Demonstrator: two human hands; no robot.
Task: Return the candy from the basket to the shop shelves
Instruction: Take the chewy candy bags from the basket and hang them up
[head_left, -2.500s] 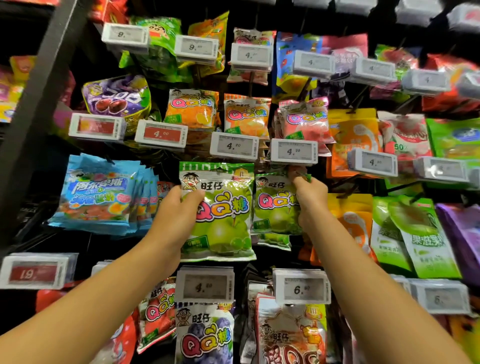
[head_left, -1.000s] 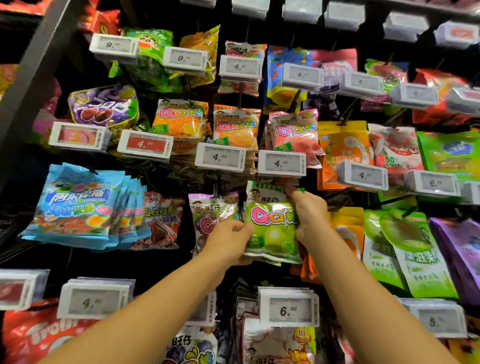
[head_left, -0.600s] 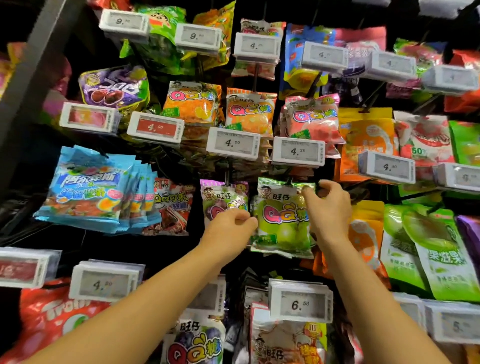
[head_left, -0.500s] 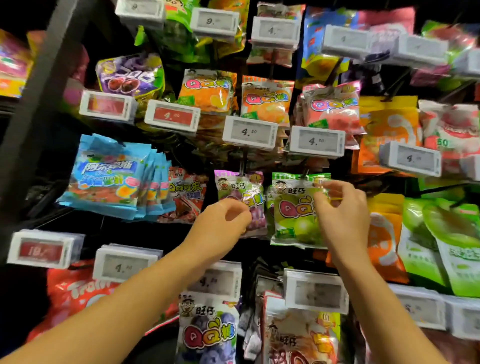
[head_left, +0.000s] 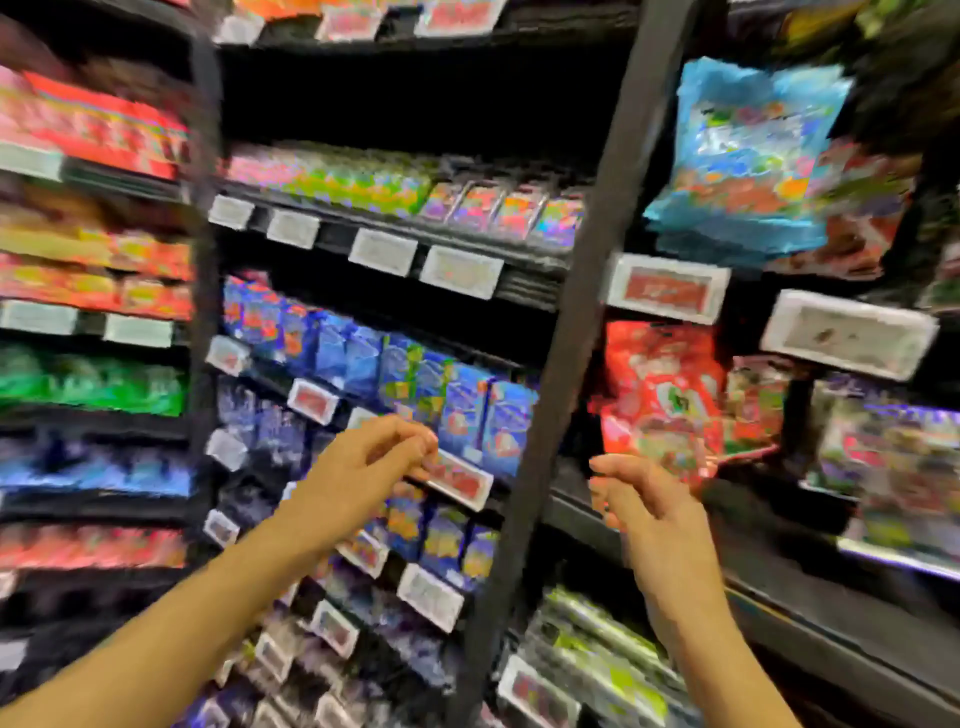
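Observation:
The view is blurred by motion. My left hand (head_left: 363, 467) hangs in front of the shelves of blue candy boxes (head_left: 431, 400), its fingers loosely curled and holding nothing. My right hand (head_left: 644, 499) is raised just right of the black shelf upright (head_left: 582, 312), also loosely curled and empty. A red candy bag (head_left: 660, 395) hangs behind my right hand. A blue candy bag (head_left: 743, 150) hangs above it on the right. The green candy bag and the basket are out of view.
Shelves on the left carry rows of red, green and blue packs (head_left: 93, 384). White price tags (head_left: 665, 286) jut out from the shelf edges and pegs. More bags hang at the far right (head_left: 893, 457).
Both hands have let go of the green candy bag, which stayed on its peg. My view has swung left and both empty hands have come away from the hanging bags.

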